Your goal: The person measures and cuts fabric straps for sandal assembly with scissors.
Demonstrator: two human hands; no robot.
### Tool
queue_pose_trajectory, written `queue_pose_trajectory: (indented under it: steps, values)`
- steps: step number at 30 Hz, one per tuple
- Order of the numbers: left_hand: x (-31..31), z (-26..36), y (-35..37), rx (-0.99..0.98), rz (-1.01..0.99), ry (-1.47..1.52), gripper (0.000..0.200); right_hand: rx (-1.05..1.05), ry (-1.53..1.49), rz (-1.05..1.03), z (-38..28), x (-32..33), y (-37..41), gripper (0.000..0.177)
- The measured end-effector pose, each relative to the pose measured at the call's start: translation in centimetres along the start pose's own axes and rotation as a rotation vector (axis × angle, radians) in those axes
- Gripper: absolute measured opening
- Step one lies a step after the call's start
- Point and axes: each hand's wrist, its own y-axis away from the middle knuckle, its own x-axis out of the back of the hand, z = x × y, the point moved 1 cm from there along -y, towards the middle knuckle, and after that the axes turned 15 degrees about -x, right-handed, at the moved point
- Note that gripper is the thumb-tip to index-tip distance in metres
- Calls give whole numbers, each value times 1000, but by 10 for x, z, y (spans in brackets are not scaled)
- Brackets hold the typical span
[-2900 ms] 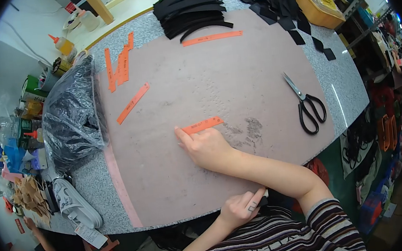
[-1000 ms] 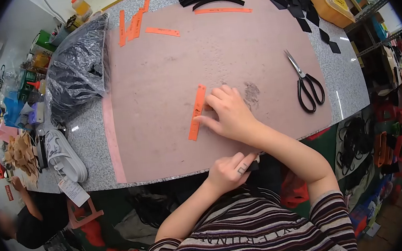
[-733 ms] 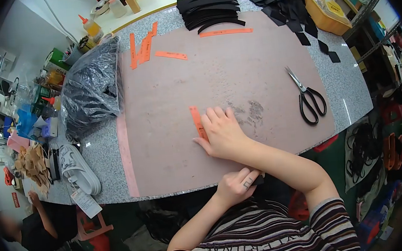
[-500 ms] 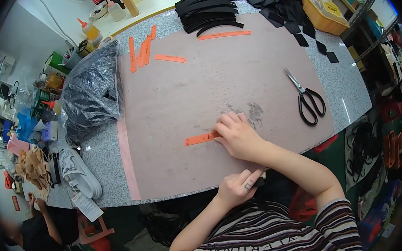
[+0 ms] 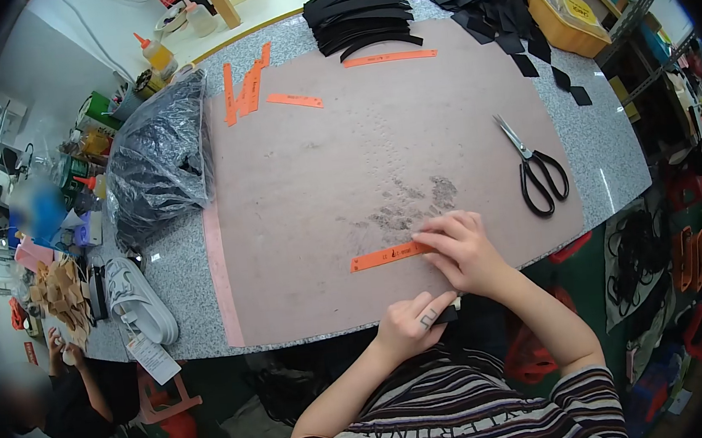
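Note:
My right hand (image 5: 466, 252) pinches the right end of an orange printed strip (image 5: 384, 256) low on the mat. Dark lettering shows along the strip, which lies nearly level across the mat. My left hand (image 5: 412, 326) is closed at the table's front edge, close to my body. A small black piece (image 5: 446, 315) with a pale tip sticks out of its fingers; its kind I cannot make out. Black-handled scissors (image 5: 540, 169) lie on the mat to the right, touched by neither hand.
The brownish mat (image 5: 297, 182) covers most of the speckled table. At its back lie more orange strips (image 5: 296, 101) and stacked curved black strips (image 5: 359, 17). Black diamond pieces (image 5: 511, 41) and a yellow basket (image 5: 560, 17) are back right. A plastic-wrapped bundle (image 5: 161, 157) and slippers (image 5: 141, 302) stand left.
My right hand has moved right and toward me, with the orange strip following. More of the strip's lettering shows now. The left hand has hardly moved, and more of its black piece is visible.

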Motion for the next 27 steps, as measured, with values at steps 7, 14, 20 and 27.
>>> queue_pose_trajectory:
  steps: [7,14,20,27]
  values:
    - [1,0,0,89,65,103,45,66,177,-21,-3,7,23,36]
    - [-2,7,1,116,125,123,37,74,174,5,-1,17,42,30]
    - [-3,9,-1,105,125,113,36,33,168,45,0,18,51,27]
    - [-1,11,-6,121,92,122,37,22,148,79,1,15,54,27]
